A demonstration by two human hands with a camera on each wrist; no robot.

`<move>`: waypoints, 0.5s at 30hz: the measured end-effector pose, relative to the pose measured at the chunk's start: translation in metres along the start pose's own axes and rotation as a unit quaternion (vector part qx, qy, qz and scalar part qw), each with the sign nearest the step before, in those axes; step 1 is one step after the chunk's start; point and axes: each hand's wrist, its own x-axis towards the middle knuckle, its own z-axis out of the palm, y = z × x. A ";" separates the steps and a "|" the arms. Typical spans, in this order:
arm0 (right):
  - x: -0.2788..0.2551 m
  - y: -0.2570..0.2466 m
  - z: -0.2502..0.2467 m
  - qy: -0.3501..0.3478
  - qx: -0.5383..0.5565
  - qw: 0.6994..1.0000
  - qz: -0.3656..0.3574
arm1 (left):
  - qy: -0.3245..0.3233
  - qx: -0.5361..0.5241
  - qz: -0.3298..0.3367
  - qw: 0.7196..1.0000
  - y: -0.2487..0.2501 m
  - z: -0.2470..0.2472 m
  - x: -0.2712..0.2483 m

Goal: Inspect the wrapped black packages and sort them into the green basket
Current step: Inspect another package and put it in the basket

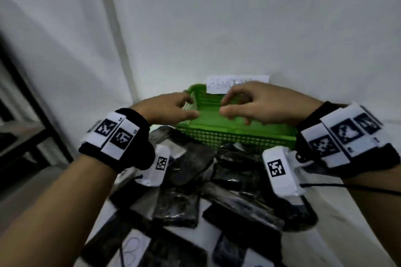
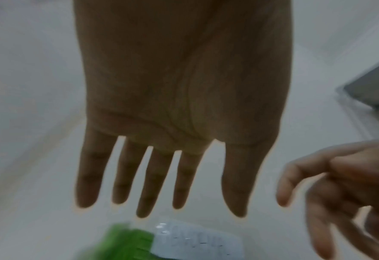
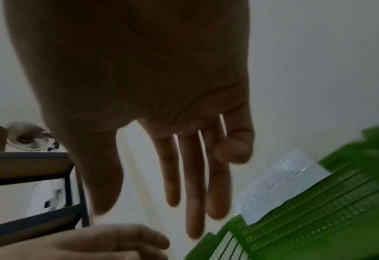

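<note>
The green basket [image 1: 234,134] stands against the white wall, with a white paper label [image 1: 237,84] on its far rim. Only its green mesh floor shows between my hands. Several wrapped black packages [image 1: 191,165] lie heaped on the table in front of it. My left hand [image 1: 186,107] and right hand [image 1: 230,106] hover side by side over the basket, both empty. In the left wrist view my left hand [image 2: 184,193] has straight, spread fingers above the basket [image 2: 126,244]. In the right wrist view my right hand [image 3: 173,193] hangs loose over the basket [image 3: 317,211].
A dark metal shelf [image 1: 32,132] stands to the left, seen also as the shelf [image 3: 28,176] with a small fan [image 3: 28,137] on top. A white wall rises close behind the basket. A black cable [image 1: 347,186] runs off from my right wrist.
</note>
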 end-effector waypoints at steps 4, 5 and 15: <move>0.021 -0.028 0.043 -0.136 -0.132 0.982 0.004 | -0.064 0.058 -0.130 0.988 -0.069 0.003 -0.023; 0.025 -0.033 0.055 -0.144 -0.156 0.977 0.006 | -0.072 0.040 -0.144 0.986 -0.082 0.006 -0.027; 0.025 -0.047 0.081 -0.065 -0.143 0.987 0.013 | 0.080 -0.321 -0.061 0.942 -0.109 0.006 -0.053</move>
